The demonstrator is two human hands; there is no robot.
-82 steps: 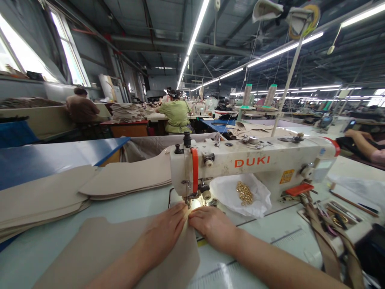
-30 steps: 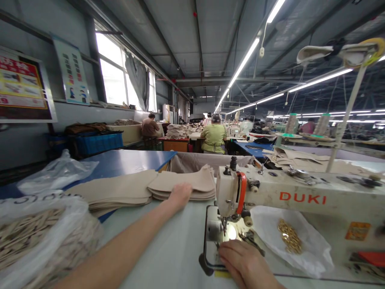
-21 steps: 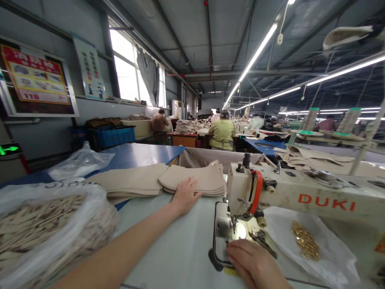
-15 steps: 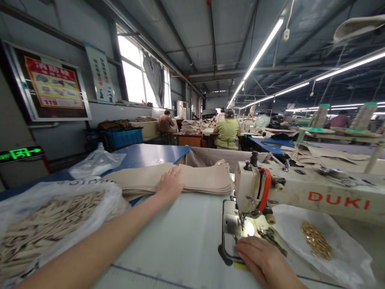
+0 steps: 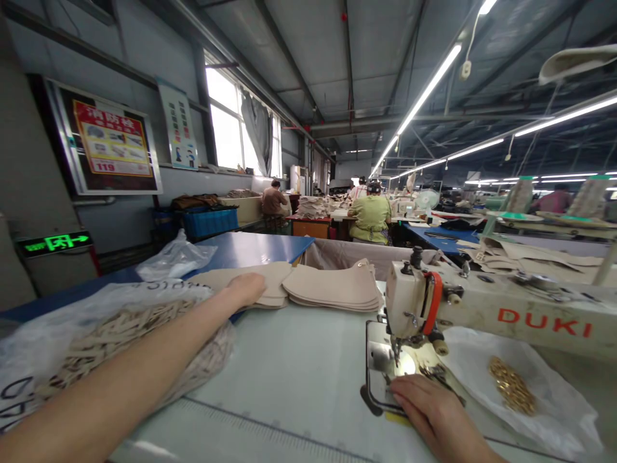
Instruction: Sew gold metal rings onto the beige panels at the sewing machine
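My left hand rests on the left pile of beige fabric pieces, its fingers curled and pressed together. Whatever they grip is hidden beneath the hand. Just beside it lies a second stack of the same curved beige pieces, with a small metal ring at its far corner. At the sewing machine, my right hand has its fingertips drawn together on the metal needle plate, below the lit needle. Anything in that pinch is out of sight.
A plastic bag of narrow beige strips sits at left under my forearm. Gold metal fittings lie on white plastic at right. A ruler strip runs along the near table. A person in a yellow-green top sits farther back.
My left hand has slid left across the fabric, from spread fingers to curled ones, and a seam between the two piles now shows. My right hand stays by the needle. The view shifted slightly.
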